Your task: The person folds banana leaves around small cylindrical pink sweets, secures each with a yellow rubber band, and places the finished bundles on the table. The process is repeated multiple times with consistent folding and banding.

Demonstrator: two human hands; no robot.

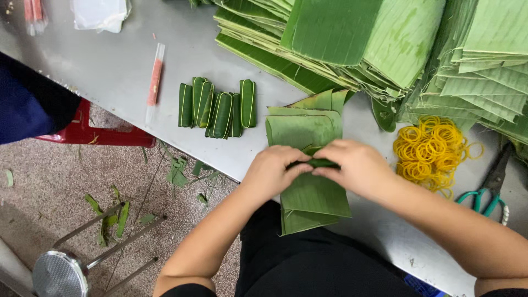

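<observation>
My left hand and my right hand meet over a small stack of cut banana leaf pieces on the grey table. Both hands pinch a dark green rolled leaf wrap between their fingertips. The stack lies under my hands and hangs over the table's near edge. Several finished leaf-wrapped rolls lie side by side to the left of the stack.
Large piles of banana leaves fill the far right of the table. A heap of yellow rubber bands and green-handled scissors lie right of my hands. A plastic-wrapped pink stick lies at left. A red stool and a metal stool stand on the floor.
</observation>
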